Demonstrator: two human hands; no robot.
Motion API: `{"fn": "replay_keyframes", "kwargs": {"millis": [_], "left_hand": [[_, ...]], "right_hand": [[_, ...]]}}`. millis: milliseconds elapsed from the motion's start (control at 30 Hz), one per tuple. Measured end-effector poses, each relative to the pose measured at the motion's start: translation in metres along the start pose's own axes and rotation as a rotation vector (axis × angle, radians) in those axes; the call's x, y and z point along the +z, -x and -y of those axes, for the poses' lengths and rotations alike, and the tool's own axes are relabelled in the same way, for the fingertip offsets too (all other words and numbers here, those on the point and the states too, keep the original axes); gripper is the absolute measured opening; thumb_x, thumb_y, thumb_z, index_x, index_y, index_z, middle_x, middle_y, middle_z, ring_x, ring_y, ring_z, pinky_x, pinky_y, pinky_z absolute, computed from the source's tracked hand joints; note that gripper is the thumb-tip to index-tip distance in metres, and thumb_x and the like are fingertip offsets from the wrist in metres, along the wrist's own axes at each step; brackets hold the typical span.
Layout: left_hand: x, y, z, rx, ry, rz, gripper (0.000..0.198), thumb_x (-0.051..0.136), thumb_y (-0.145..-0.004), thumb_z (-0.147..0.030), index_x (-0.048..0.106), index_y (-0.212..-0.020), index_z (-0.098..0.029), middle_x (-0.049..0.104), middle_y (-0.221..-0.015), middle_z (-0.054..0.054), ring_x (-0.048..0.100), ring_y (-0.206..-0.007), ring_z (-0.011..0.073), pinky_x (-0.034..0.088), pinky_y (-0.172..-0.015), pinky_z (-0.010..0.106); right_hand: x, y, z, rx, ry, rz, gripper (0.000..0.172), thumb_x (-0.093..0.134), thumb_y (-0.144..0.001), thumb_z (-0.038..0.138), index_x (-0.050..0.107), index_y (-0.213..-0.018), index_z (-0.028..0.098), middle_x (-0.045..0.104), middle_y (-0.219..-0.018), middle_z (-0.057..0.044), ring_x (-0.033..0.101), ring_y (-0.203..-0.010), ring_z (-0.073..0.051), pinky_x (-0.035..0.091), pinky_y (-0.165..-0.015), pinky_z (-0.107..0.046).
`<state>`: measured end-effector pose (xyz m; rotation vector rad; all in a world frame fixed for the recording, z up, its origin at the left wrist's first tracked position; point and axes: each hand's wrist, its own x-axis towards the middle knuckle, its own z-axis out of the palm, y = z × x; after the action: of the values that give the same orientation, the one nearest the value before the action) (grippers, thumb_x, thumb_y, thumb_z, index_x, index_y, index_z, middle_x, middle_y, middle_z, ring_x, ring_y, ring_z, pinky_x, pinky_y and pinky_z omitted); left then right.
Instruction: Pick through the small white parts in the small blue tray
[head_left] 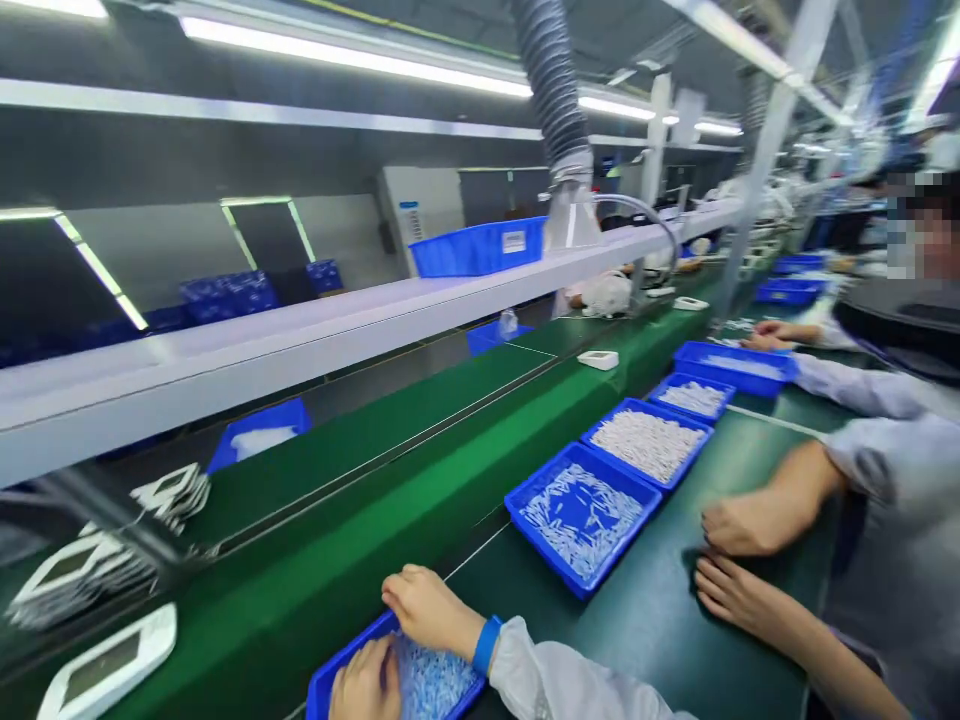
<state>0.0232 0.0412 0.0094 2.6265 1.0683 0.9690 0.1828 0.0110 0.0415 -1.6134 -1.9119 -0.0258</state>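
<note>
At the bottom of the view, my right hand (431, 608), with a blue wristband (487, 645) and a white sleeve, is over the left rim of a blue tray (321, 690). Its fingers are curled together in a pinch; what they hold, if anything, is too small to make out. Close by, my left hand (367, 682) is cut off by the lower edge of the frame. Its fingers bend inward over the same tray, and what they may hold is hidden. Small pale-blue translucent parts (442, 685) fill the tray below both hands.
Blue trays of small clear parts (622, 515) and white parts (649, 443) line the bench to the right. A co-worker's hands (757, 525) rest on the bench there. A green conveyor belt (420, 480) carries white devices (112, 665). Above it runs a white shelf (300, 340).
</note>
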Motion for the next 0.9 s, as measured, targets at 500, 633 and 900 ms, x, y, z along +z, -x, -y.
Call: {"fn": "replay_keyframes", "kwargs": {"millis": [500, 633, 900], "left_hand": [[-0.033, 0.019, -0.017, -0.274, 0.021, -0.052, 0.026, 0.043, -0.086, -0.017, 0.067, -0.097, -0.014, 0.069, -0.090, 0.008, 0.063, -0.078, 0.0160, 0.049, -0.076, 0.031], [-0.042, 0.022, -0.026, -0.242, 0.020, -0.034, 0.020, 0.049, -0.082, -0.015, 0.068, -0.089, -0.016, 0.069, -0.084, 0.005, 0.061, -0.075, 0.0139, 0.047, -0.074, 0.028], [-0.049, 0.035, -0.031, -0.234, 0.063, -0.046, 0.014, 0.051, -0.077, -0.012, 0.064, -0.079, -0.016, 0.066, -0.081, 0.004, 0.059, -0.074, 0.0147, 0.044, -0.071, 0.028]], "right_hand": [[0.006, 0.009, 0.020, 0.002, -0.114, -0.056, 0.026, 0.037, -0.096, 0.021, 0.062, -0.090, 0.016, 0.061, -0.080, -0.008, 0.053, -0.079, -0.018, 0.041, -0.074, -0.030], [0.001, 0.012, 0.028, -0.043, -0.085, -0.114, 0.025, 0.042, -0.093, 0.020, 0.063, -0.081, 0.015, 0.060, -0.082, -0.009, 0.050, -0.083, -0.020, 0.041, -0.078, -0.032], [-0.001, 0.033, 0.042, 0.206, -0.504, -0.167, 0.019, 0.052, -0.085, 0.024, 0.068, -0.080, 0.014, 0.066, -0.075, -0.006, 0.057, -0.071, -0.016, 0.045, -0.068, -0.028]]}}
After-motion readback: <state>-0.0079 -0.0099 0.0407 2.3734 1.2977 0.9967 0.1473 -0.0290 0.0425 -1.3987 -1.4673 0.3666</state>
